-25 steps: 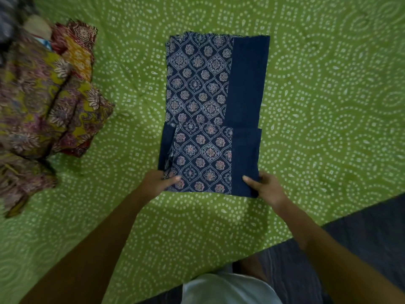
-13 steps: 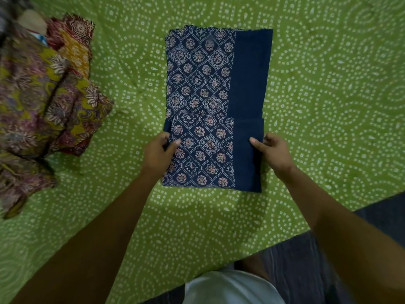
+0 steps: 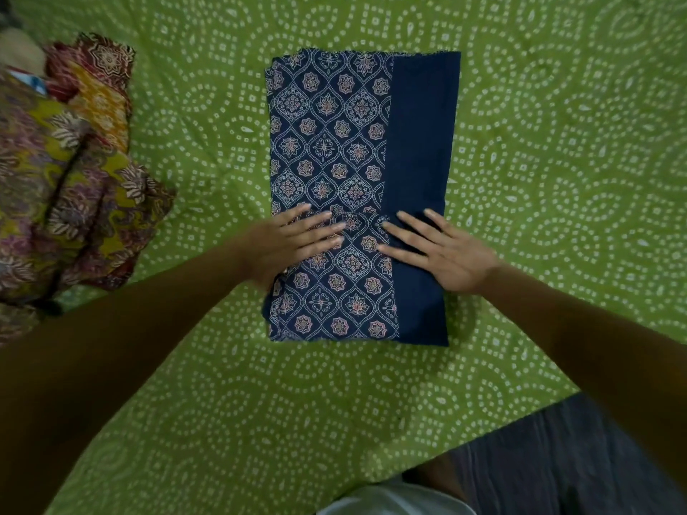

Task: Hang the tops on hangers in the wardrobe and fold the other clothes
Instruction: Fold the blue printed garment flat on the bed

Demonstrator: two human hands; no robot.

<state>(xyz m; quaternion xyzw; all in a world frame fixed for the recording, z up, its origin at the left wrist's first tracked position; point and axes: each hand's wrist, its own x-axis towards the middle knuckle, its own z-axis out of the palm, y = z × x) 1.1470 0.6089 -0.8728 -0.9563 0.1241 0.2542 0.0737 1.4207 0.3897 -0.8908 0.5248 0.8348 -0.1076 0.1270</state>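
— Where are you in the job?

— Folding. I have the navy printed garment [image 3: 334, 150] lying flat on the green bedspread [image 3: 557, 143], its near end doubled over onto the rest, and I judge I am smoothing that fold down.

— What are your hands doing?

— Both lie flat with fingers straight and spread, gripping nothing. My left hand [image 3: 293, 239] presses on the patterned side near the left edge; my right hand [image 3: 442, 250] presses where the pattern meets the plain navy band. The fingertips point toward each other, close but not touching, right about where the folded flap ends.

— So the cloth is under you, not in your grasp?

— Yes, under both palms, roughly at its middle; its far half stretches away beyond my fingers.

— And next?

— Probably another fold. That calls for pinching the near corners and carrying them over evenly, so the edges line up.

— Anything else waiting?

— A heap of floral clothes [image 3: 74, 180] sits well apart at my left.
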